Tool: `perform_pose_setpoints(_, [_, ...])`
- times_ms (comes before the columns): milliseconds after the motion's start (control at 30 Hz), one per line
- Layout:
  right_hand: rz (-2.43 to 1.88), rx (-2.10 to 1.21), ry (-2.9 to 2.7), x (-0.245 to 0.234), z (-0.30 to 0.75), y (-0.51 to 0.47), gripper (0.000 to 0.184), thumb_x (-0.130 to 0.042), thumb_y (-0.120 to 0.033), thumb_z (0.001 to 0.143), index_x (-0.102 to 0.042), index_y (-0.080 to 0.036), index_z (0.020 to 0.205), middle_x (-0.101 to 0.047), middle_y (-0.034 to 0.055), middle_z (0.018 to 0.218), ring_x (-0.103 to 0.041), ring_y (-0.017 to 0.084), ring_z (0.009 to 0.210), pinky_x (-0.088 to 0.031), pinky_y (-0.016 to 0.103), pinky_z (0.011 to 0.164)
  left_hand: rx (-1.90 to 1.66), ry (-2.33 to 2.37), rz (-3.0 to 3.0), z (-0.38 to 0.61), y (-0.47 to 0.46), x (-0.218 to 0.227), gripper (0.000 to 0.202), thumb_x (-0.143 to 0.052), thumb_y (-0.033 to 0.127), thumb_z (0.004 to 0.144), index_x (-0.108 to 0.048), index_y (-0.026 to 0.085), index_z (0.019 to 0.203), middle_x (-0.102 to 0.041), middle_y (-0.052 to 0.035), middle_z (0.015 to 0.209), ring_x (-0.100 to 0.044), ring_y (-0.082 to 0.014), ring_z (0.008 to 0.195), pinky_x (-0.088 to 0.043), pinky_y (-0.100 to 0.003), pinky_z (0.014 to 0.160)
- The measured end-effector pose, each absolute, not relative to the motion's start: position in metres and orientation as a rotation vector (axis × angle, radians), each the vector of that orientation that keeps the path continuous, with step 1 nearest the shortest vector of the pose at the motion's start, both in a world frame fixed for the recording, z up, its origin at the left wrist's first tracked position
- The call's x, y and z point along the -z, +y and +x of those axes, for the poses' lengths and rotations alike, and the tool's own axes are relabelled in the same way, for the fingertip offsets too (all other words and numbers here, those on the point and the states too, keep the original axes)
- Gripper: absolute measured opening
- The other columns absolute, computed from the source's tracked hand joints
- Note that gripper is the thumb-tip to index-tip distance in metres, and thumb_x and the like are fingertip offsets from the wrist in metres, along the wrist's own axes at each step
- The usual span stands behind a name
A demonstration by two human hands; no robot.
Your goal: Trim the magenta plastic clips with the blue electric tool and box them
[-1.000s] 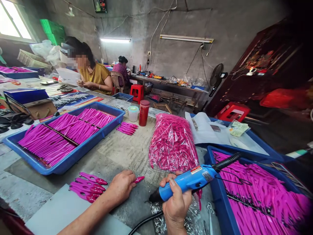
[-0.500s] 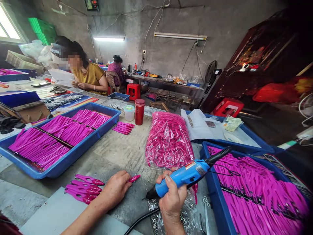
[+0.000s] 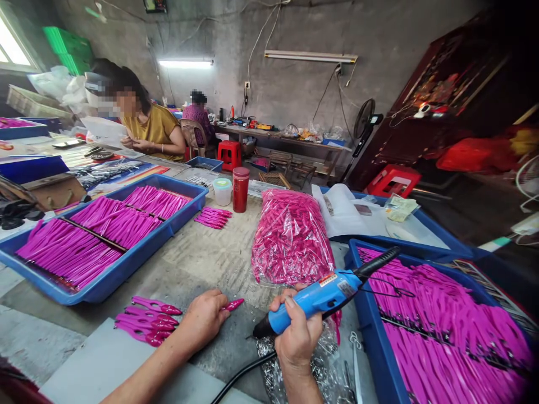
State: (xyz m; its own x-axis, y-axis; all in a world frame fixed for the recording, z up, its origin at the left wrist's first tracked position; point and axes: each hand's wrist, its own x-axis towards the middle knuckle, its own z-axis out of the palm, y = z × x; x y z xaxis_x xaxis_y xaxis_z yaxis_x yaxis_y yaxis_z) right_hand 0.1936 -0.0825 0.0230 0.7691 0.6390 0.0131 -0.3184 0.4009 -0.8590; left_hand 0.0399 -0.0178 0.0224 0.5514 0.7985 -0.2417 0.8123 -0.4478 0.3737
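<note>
- Apparently lining up one blue corded tool [image 3: 314, 301], gripped in the right hand [image 3: 298, 332], with one pink piece [image 3: 234, 304], pinched in the left hand [image 3: 206, 317] at the worktop [image 3: 214, 261].
- Next, probably calling for a steady pinch, tool brought nearer.
- Counting two near, pink-filled blue trays [image 3: 126, 270], one filled bag [image 3: 292, 238], one red canister [image 3: 241, 193].

Small workshop shown: blue trays [image 3: 143, 251] of pink parts [image 3: 92, 241] set on worktable [image 3: 210, 255], blue power tool [image 3: 315, 300] held above it, co-workers [image 3: 155, 128] seated beyond it, tube lights [image 3: 185, 64] mounted behind it.
</note>
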Motion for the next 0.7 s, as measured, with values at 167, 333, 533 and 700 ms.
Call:
perform_pose_setpoints(167, [-0.988, -0.608, -0.380, -0.026, 0.193, -0.083, 0.045, -0.063, -0.033, 0.065, -0.037, -0.016, 0.097, -0.050, -0.0035, 0.065, -0.052, 0.012, 0.048, -0.041, 0.025, 0.051, 0.087, 1.317, 2.351, 0.044, -0.021, -0.026, 0.015, -0.045, 0.018, 0.083, -0.060, 0.016, 0.077, -0.058, -0.0043, 0.087, -0.054, -0.0158, 0.086, -0.038, -0.024, 0.073])
perform_pose_setpoints(333, [-0.981, -0.588, -0.412, -0.029, 0.190, -0.082, 0.044, -0.063, -0.032, 0.067, -0.037, -0.016, 0.098, -0.050, -0.0033, 0.066, -0.052, 0.012, 0.048, -0.041, 0.025, 0.050, 0.131, 1.370, 2.340, 0.047, -0.023, -0.027, 0.018, -0.043, 0.018, 0.084, -0.061, 0.016, 0.077, -0.058, -0.0053, 0.088, -0.055, -0.0167, 0.086, -0.038, -0.025, 0.074])
perform_pose_setpoints(533, [-0.979, -0.535, -0.576, -0.037, 0.182, -0.074, 0.038, -0.061, -0.030, 0.069, -0.037, -0.015, 0.095, -0.050, -0.0031, 0.066, -0.052, 0.011, 0.048, -0.042, 0.025, 0.052, 0.128, 1.385, 2.333, 0.048, -0.026, -0.025, 0.022, -0.041, 0.020, 0.086, -0.062, 0.016, 0.081, -0.058, -0.0057, 0.089, -0.053, -0.0181, 0.089, -0.038, -0.027, 0.077])
perform_pose_setpoints(700, [-0.980, -0.499, -0.705, -0.044, 0.173, -0.056, 0.037, -0.060, -0.028, 0.070, -0.037, -0.015, 0.095, -0.050, -0.0036, 0.064, -0.052, 0.010, 0.048, -0.042, 0.024, 0.053, 0.123, 1.412, 2.351, 0.050, -0.031, -0.021, 0.025, -0.037, 0.019, 0.087, -0.061, 0.017, 0.084, -0.058, -0.0055, 0.092, -0.051, -0.0191, 0.091, -0.039, -0.029, 0.078])
